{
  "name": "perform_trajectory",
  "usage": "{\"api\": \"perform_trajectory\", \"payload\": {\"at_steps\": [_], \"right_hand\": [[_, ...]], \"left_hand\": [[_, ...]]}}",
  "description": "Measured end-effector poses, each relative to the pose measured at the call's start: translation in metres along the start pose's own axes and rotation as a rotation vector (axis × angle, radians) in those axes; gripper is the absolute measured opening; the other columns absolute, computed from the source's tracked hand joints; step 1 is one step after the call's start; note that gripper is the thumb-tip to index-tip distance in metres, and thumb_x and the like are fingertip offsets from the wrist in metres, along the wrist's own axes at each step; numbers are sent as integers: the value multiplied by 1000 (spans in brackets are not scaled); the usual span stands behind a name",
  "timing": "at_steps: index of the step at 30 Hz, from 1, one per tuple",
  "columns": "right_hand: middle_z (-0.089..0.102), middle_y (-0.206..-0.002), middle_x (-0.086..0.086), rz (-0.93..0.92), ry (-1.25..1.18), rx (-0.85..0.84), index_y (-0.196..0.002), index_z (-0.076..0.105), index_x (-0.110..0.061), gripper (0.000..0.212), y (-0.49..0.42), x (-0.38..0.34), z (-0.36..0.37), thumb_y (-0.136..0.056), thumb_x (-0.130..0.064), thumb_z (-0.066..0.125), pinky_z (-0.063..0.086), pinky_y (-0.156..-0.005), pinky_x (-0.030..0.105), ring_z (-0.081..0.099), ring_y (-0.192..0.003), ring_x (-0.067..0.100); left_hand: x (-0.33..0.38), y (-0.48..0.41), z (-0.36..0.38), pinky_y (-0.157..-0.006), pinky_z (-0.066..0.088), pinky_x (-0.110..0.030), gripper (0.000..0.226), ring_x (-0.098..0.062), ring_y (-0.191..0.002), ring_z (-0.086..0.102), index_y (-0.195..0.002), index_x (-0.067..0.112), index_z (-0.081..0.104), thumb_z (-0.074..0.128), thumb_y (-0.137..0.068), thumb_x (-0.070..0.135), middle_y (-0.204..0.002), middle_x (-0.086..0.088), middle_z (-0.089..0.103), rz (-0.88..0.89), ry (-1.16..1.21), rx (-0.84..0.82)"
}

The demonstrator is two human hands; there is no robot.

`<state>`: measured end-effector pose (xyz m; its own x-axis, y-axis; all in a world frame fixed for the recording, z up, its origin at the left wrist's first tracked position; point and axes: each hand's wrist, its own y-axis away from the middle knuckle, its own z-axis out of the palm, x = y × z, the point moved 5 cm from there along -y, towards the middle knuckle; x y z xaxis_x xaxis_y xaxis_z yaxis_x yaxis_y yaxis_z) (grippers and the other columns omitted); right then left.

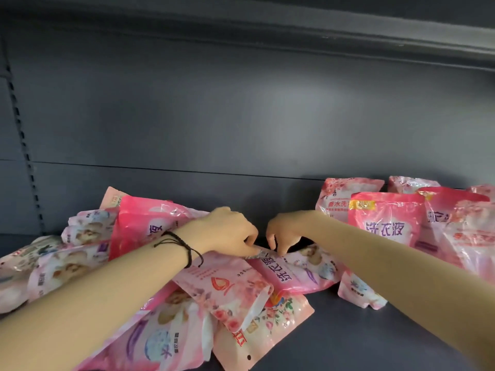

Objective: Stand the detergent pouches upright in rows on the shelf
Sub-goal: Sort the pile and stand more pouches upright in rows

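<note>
Now you are at the pick-up step: your left hand (230, 231) and right hand (284, 234) both pinch the top edge of a pink pouch (281, 274) lying flat at 6 o'clock in the pile (88, 253). Next, I judge, lift it, turn it upright, and set it at 3 o'clock beside the standing pouches (385, 220) on the shelf (375, 330).

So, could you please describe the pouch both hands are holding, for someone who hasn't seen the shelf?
On the dark shelf, look between the toppled heap at left and the upright pouches at right. The left hand and right hand pinch the far edge of a deep pink pouch lying flat. Unlike its pale floral neighbours, it bears large purple characters.
</note>
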<state>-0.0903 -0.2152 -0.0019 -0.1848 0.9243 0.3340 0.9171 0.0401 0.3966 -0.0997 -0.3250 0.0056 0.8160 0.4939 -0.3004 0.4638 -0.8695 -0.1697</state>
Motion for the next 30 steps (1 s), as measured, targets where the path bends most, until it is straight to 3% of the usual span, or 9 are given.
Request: {"api": "perform_trajectory", "payload": {"at_steps": [3, 5, 10, 14, 16, 19, 24, 27, 30], "right_hand": [[63, -113, 8, -63, -91, -102, -108, 66, -11, 19, -30, -4, 11, -90, -12, 59, 49, -97, 42, 59, -103, 26], [59, -103, 8, -89, -164, -116, -107, 64, -7, 19, -43, -6, 16, -92, -7, 52, 49, -95, 40, 56, -93, 23], [58, -110, 11, -55, -353, -228, -129, 52, -2, 35, -47, -6, 20, -96, -12, 42, 48, -89, 38, 55, -94, 22], [66, -102, 6, -64, -493, -227, -116, 63, -7, 27, -40, -1, 19, -95, -20, 51, 49, -81, 31, 61, -86, 17], [65, -84, 1, -50, -572, -173, -93, 67, -10, 12, -37, 3, 18, -92, -15, 55, 49, -69, 24, 60, -71, 12], [63, -73, 2, 10, -719, -47, -70, 64, -15, 19, -27, 11, 10, -87, -8, 57, 48, -57, 22, 59, -60, 14], [65, -85, 5, 106, -827, 262, -85, 70, -8, 14, 0, 38, -18, -86, -12, 57, 53, -78, 34, 61, -78, 20], [62, -82, 3, 95, -999, 405, -100, 70, -3, 20, 10, 51, -20, -89, -9, 54, 49, -72, 28, 56, -76, 16], [65, -80, 1, 100, -1097, 509, -84, 70, -15, 19, 12, 57, -13, -90, -8, 53, 52, -70, 29, 60, -75, 16]], "left_hand": [[-7, -5, 8, -61, 27, -24, 39, -11, -74, 53, -83, 28, 62, 43, -86, 62, -74, 11, 59, -38, 133, -9], [-14, -5, 9, -64, 32, -24, 38, -8, -76, 55, -80, 31, 61, 41, -84, 64, -74, 13, 59, -61, 239, 1], [-25, 5, 0, -71, 46, -23, 25, 4, -82, 60, -80, 41, 62, 49, -83, 62, -77, 26, 63, -120, 511, 26], [-31, 15, -3, -79, 49, -26, 23, 3, -88, 60, -83, 35, 65, 52, -87, 53, -88, 22, 67, -141, 603, 51], [-36, 19, -3, -80, 48, -25, 22, 3, -87, 61, -84, 32, 67, 53, -88, 49, -89, 20, 68, -165, 656, 84], [-44, 23, -4, -76, 44, -18, 18, 8, -84, 60, -86, 31, 69, 56, -91, 43, -89, 19, 69, -201, 708, 91], [-60, 20, -9, -74, 42, -11, 14, 12, -92, 57, -100, 37, 61, 57, -89, 45, -100, 20, 65, -327, 817, 207], [-60, 15, -5, -76, 42, -12, 42, 8, -99, 56, -114, 37, 55, 60, -80, 61, -106, 24, 59, -441, 978, 259], [-53, 6, 5, -92, 48, -25, 44, -3, -101, 62, -113, 28, 63, 68, -79, 54, -105, 16, 64, -510, 1041, 210]]}}
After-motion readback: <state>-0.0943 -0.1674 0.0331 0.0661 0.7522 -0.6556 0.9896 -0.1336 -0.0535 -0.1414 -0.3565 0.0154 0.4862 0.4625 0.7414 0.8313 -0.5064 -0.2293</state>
